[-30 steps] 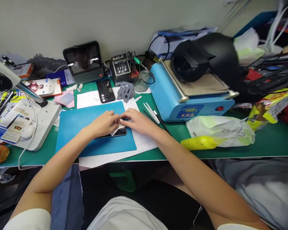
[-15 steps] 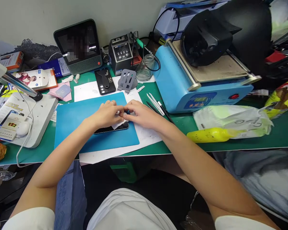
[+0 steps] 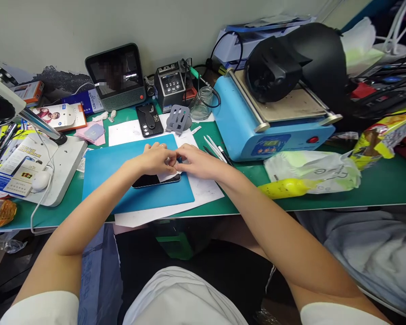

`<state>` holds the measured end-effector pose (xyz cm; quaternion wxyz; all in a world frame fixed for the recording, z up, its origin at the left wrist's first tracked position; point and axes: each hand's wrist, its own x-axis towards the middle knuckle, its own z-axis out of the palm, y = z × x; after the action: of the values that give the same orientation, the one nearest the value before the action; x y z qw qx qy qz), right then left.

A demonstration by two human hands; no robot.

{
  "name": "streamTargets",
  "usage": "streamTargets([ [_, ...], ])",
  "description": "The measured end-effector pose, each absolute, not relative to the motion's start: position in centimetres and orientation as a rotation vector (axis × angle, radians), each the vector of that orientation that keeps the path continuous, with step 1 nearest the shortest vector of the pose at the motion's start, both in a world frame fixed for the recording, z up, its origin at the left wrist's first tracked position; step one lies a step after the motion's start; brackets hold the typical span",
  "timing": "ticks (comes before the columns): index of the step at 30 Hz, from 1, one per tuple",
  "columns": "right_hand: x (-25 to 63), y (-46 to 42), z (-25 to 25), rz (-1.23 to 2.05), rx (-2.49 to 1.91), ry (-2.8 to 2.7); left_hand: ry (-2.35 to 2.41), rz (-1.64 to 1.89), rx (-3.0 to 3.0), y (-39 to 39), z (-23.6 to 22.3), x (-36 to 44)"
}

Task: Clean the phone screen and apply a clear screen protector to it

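A dark phone (image 3: 145,181) lies on the blue mat (image 3: 122,197), partly covered by my hands. Over its right half is a thin white wipe (image 3: 165,177), perhaps paper or cloth. My left hand (image 3: 155,159), with a ring on one finger, is closed with its fingertips on the wipe. Coming in from the other side, my right hand (image 3: 199,162) is closed too, its fingertips meeting the left ones at the wipe's upper edge. Exactly how the fingers pinch it is hidden.
Behind the mat lie a black phone case (image 3: 149,121) and a grey folding stand (image 3: 178,119). A soldering station (image 3: 170,85), a glass jar (image 3: 201,106) and a blue heating machine (image 3: 280,140) stand farther back. Tweezers (image 3: 214,149) and a yellow bottle (image 3: 284,188) are to the right.
The camera view has shifted slightly to the right. My hands stay together over the phone at the wipe, with only small finger movement.
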<state>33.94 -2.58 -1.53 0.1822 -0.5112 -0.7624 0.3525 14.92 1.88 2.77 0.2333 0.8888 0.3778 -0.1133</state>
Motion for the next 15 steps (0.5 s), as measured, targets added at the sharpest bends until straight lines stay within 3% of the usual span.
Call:
streamTargets([
  [15,33.0,-0.2,-2.1,0.939,-1.402,-2.205,1.103,-0.404,2.388,2.7,4.4,15.0],
])
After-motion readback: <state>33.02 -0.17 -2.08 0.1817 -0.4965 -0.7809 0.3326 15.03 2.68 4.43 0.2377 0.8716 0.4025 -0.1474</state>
